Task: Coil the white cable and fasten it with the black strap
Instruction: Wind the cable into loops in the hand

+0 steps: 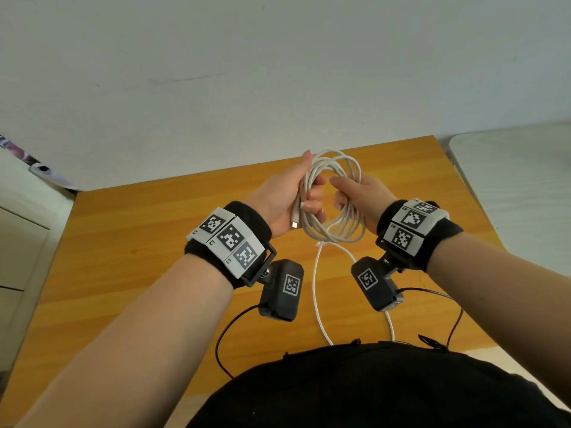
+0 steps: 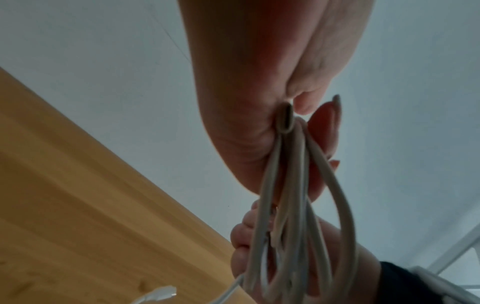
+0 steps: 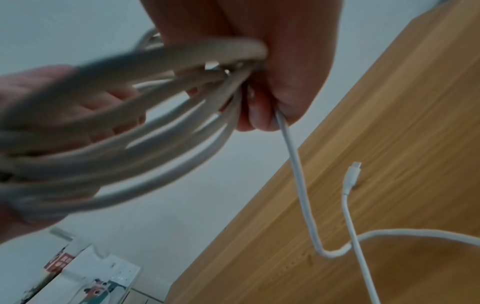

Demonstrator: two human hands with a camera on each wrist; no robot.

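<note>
White cable (image 1: 332, 196) held in several loops above the wooden worktop (image 1: 139, 242). Left hand (image 1: 287, 196) grip closed round one side of the coil, connector end (image 1: 295, 224) protruding below. Right hand (image 1: 360, 196) grip closed on opposite side. Loose tail (image 3: 298, 174) trails onto worktop.

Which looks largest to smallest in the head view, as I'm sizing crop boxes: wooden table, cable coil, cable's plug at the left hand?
1. wooden table
2. cable coil
3. plug, clearly smallest

1 white cable (image 1: 332, 193) (2 plugs), 2 hands, 2 wrist cams, 1 table (image 1: 139, 242)
</note>
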